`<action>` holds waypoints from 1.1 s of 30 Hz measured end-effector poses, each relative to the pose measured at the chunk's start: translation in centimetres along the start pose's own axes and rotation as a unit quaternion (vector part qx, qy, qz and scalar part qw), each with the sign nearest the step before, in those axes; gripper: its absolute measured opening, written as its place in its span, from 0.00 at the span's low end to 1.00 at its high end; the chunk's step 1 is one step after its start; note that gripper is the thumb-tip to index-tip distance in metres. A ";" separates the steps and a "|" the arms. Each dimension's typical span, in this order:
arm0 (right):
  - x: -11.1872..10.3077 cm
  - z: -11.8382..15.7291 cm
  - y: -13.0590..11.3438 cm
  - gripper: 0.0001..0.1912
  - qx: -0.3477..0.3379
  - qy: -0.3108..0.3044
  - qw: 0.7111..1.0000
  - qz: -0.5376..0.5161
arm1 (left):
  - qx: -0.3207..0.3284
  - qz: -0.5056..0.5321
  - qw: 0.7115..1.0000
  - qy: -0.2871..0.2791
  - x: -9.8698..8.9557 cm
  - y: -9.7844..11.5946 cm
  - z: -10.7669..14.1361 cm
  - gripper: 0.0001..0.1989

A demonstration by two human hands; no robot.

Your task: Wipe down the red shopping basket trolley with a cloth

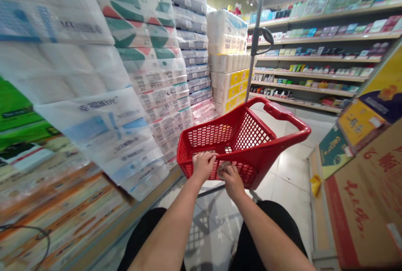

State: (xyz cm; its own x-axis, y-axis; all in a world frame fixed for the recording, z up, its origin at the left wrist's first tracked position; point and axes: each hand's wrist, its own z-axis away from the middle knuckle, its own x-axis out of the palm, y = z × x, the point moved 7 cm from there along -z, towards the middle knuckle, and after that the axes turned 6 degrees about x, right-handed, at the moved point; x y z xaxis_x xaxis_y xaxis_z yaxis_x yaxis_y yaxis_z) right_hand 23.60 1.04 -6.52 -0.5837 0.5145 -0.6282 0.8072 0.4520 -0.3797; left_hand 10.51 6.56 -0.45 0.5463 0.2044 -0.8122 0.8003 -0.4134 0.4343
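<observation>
A red plastic shopping cart (276,153) stands side-on in front of my knees, its handle at the upper right. My left hand (202,166) is closed over the near top rim of the basket. Just to the right, my right hand (233,181) presses a crumpled grey-brown cloth (223,169) against the outside of the cart's perforated side wall. Its fingers are bent around the cloth and partly hide it. Through the lattice, no goods show inside the basket.
Tall stacks of wrapped tissue packs (138,53) line the left. Cardboard boxes (361,208) stand close on the right. Behind the cart rises a grey metal pole (258,19); shelves of small packages (326,57) fill the back. Pale tiles (284,183) cover the floor.
</observation>
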 end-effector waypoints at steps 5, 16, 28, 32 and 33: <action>-0.2 0.5 0.0 0.18 0.007 0.014 1.000 0.019 | 0.000 0.004 1.000 -0.013 -0.1 0.0 0.1 0.11; 0.0 0.3 -0.1 0.21 0.006 -0.010 1.000 0.019 | 0.008 -0.009 1.000 -0.017 -0.1 0.3 0.0 0.12; -0.4 0.5 0.2 0.19 -0.020 0.023 0.999 0.012 | 0.008 -0.009 1.000 -0.019 -0.2 0.3 0.1 0.12; -0.8 0.3 0.4 0.23 0.011 0.026 0.999 0.025 | 0.005 -0.007 1.000 -0.018 -0.1 0.4 0.1 0.11; -0.6 0.3 0.4 0.23 0.017 0.006 0.999 0.026 | 0.005 -0.005 1.000 -0.017 -0.1 0.4 0.1 0.11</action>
State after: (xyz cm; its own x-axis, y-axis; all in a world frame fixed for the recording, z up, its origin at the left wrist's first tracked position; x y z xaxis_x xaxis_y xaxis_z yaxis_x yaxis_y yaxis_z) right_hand 24.29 0.72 -6.52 -0.5412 0.5453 -0.6401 0.8392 0.3993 -0.3692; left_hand 10.74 6.29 -0.22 0.5289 0.1779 -0.8298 0.8036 -0.4194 0.4223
